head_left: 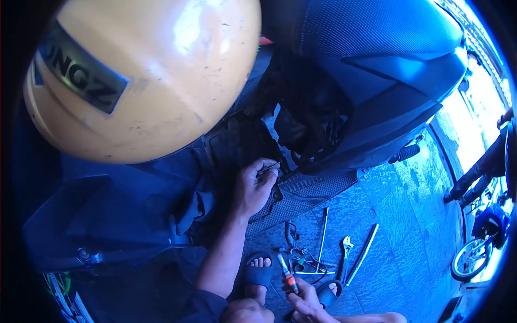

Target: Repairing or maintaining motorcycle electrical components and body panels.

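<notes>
My left hand (257, 185) is closed in a pinch over the scooter's floorboard (312, 195). A thin wire-like piece (269, 168) shows between its thumb and fingers, too small to name surely. Just beyond it, the scooter's front body (371, 102) has a dark opening (318, 121) with parts and cables inside. Lower down, my right hand (306, 299) is wrapped round an orange-and-black handled tool (290, 281) with a pale tubular tip pointing up and away. The exact kind of this tool cannot be made out.
A large yellow helmet (151, 70) covers the upper left, above the dark seat (118, 199). On the wet-looking tiles lie an adjustable wrench (345, 258), a long metal bar (362, 255), a thin rod (323, 234) and several small tools. A person (482, 167) and a parked motorbike (484, 242) are at right.
</notes>
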The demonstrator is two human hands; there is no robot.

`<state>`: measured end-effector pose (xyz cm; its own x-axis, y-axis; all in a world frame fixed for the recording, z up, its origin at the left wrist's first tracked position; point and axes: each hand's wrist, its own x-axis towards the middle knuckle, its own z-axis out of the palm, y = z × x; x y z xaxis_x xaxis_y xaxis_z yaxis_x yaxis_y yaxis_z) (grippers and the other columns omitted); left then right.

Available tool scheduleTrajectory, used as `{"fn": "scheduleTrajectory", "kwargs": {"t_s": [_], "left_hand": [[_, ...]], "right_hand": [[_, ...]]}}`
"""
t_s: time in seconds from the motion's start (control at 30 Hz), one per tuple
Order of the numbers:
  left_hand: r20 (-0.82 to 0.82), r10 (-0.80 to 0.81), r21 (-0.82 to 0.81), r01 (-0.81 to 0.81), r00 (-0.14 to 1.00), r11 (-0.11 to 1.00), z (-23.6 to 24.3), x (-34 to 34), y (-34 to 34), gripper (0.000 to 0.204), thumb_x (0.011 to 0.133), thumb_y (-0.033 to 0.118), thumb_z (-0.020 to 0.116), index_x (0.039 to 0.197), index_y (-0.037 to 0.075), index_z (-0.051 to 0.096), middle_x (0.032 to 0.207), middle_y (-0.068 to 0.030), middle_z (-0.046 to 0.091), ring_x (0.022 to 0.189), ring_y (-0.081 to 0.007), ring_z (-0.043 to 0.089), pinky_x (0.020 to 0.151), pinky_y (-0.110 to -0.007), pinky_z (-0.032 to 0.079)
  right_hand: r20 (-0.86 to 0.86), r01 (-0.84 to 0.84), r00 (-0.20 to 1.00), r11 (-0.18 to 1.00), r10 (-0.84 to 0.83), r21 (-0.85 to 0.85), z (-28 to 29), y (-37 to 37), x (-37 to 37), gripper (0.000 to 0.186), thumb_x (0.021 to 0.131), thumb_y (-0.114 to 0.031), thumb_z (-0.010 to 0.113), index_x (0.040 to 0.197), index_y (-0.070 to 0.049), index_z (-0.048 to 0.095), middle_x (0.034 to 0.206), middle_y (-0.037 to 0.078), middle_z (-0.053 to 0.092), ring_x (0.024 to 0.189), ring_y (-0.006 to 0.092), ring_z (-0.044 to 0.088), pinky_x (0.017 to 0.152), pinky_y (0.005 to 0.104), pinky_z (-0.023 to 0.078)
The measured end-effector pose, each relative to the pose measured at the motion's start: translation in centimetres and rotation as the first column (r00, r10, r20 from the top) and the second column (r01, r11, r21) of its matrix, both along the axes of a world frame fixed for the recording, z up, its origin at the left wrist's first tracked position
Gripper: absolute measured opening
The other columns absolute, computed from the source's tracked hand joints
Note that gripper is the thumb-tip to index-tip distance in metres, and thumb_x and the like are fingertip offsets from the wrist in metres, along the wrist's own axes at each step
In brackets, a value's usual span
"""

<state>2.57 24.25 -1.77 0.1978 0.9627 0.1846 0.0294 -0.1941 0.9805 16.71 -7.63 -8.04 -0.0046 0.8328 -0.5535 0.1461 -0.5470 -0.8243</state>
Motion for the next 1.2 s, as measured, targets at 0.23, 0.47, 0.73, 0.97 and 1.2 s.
{"fn": "scheduleTrajectory", "kwargs": {"t_s": [0.23,0.47,0.73,0.97,1.2], "left_hand": [[-0.119,0.116,0.118,-0.102,0.986,0.988,-1.0,-0.2,-0.3,0.013,0.095,0.006,0.062,0.104,-0.002,0.068,0.09,-0.0068,0.069,0.08,-0.0117,0.065,0.072,-0.029,0.052],[0.01,0.176,0.03,-0.176,0.984,0.984,-1.8,0.8,-0.6,0.012,0.096,0.004,0.058,0.107,0.0,0.063,0.092,-0.0081,0.066,0.078,-0.012,0.066,0.071,-0.027,0.054],[0.058,0.178,0.043,-0.18,0.982,0.983,-2.1,0.6,-0.4,0.008,0.094,0.005,0.062,0.098,-0.001,0.064,0.089,-0.0126,0.066,0.077,-0.0199,0.067,0.068,-0.033,0.053],[0.004,0.209,0.123,-0.207,0.978,0.97,-0.8,0.7,-0.8,0.008,0.093,0.005,0.062,0.098,-0.001,0.064,0.09,-0.0143,0.066,0.079,-0.0251,0.069,0.07,-0.034,0.054],[-0.016,0.224,0.155,-0.219,0.974,0.963,-0.7,0.7,-0.9,0.008,0.092,0.005,0.062,0.098,0.0,0.065,0.087,-0.0158,0.068,0.081,-0.0271,0.071,0.071,-0.035,0.054]], "right_hand": [[-0.069,0.038,0.997,0.994,-0.032,0.099,11.0,14.3,2.3,0.043,0.082,-0.006,0.057,0.124,0.002,0.062,0.096,0.006,0.066,0.083,0.0112,0.059,0.078,0.0284,0.048],[0.011,-0.064,0.998,0.998,0.064,-0.001,13.6,20.0,2.5,0.036,0.08,-0.018,0.061,0.109,0.003,0.066,0.082,0.004,0.063,0.073,0.0126,0.056,0.07,0.0293,0.044],[0.084,-0.125,0.989,0.992,0.122,0.032,14.4,21.2,1.7,0.037,0.081,-0.022,0.059,0.107,0.003,0.065,0.08,0.004,0.062,0.072,0.0138,0.056,0.069,0.0309,0.045],[0.132,-0.121,0.985,0.992,0.116,0.035,14.9,21.5,1.5,0.037,0.081,-0.023,0.057,0.107,0.002,0.066,0.081,0.006,0.063,0.073,0.0149,0.058,0.069,0.0319,0.046],[0.135,-0.136,0.982,0.991,0.135,0.002,15.8,22.1,1.4,0.045,0.08,-0.019,0.058,0.118,0.005,0.065,0.099,0.013,0.07,0.084,0.0186,0.067,0.074,0.032,0.054]]}}
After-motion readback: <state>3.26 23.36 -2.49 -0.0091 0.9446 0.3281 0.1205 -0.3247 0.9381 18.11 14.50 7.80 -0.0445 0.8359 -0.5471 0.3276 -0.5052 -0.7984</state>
